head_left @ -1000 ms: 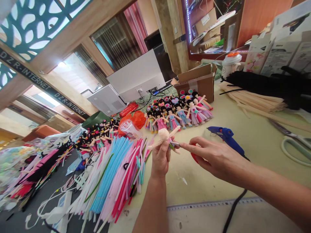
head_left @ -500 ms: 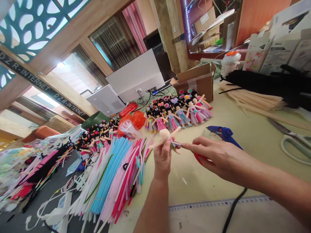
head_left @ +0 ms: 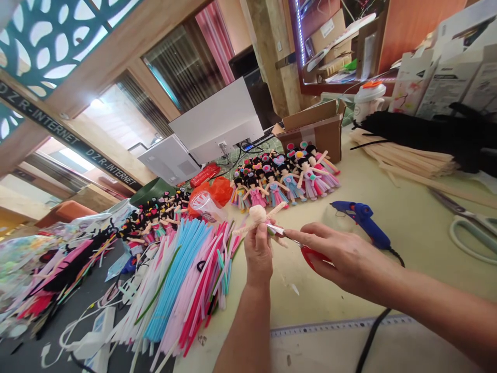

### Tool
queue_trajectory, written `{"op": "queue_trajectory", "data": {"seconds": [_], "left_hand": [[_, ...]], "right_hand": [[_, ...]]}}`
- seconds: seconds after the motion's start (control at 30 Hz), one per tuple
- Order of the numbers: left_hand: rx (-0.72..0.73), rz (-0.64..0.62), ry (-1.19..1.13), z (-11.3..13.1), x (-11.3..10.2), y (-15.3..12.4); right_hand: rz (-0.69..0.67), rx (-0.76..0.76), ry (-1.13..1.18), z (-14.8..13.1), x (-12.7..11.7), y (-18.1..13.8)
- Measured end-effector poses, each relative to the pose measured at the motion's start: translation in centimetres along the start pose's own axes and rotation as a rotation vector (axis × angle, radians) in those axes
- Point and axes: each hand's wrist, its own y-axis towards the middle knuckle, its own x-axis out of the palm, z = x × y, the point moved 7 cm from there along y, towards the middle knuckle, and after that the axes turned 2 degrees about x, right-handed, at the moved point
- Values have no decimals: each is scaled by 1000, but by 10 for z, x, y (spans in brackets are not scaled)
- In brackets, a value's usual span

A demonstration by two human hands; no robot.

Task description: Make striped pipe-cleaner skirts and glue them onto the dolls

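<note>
Between the fingers and thumb of my left hand (head_left: 259, 254) is a small cream pipe-cleaner doll (head_left: 257, 213), its round head up and its arms spread to both sides. My right hand (head_left: 337, 248) grips a pair of red-handled scissors (head_left: 313, 257), index finger stretched along them. Their blades point left at the doll's body, where bits of white, pink and green show. Whether the blades touch the doll I cannot tell. A blue glue gun (head_left: 361, 220) lies on the table beyond my right hand.
Finished dolls (head_left: 279, 181) stand in rows before a cardboard box (head_left: 316, 129). Coloured pipe cleaners (head_left: 171, 290) lie left of my left arm. Large scissors (head_left: 466, 217) and beige pipe cleaners (head_left: 411, 153) are at the right. A black cord (head_left: 375, 331) crosses the ruler strip (head_left: 330, 325).
The doll has shifted slightly left in my left hand. My right hand has moved a little left and down with the scissors, so more of the red handle and the glue gun shows.
</note>
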Motion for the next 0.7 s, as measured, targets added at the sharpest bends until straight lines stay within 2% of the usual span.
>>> {"op": "queue_trajectory", "data": {"seconds": [0.47, 0.7], "left_hand": [[25, -44, 5, 4, 2, -6], [-58, -57, -54, -1, 5, -4]], "right_hand": [[-23, 37, 47, 3, 10, -1], [-20, 32, -9, 6, 15, -1]]}}
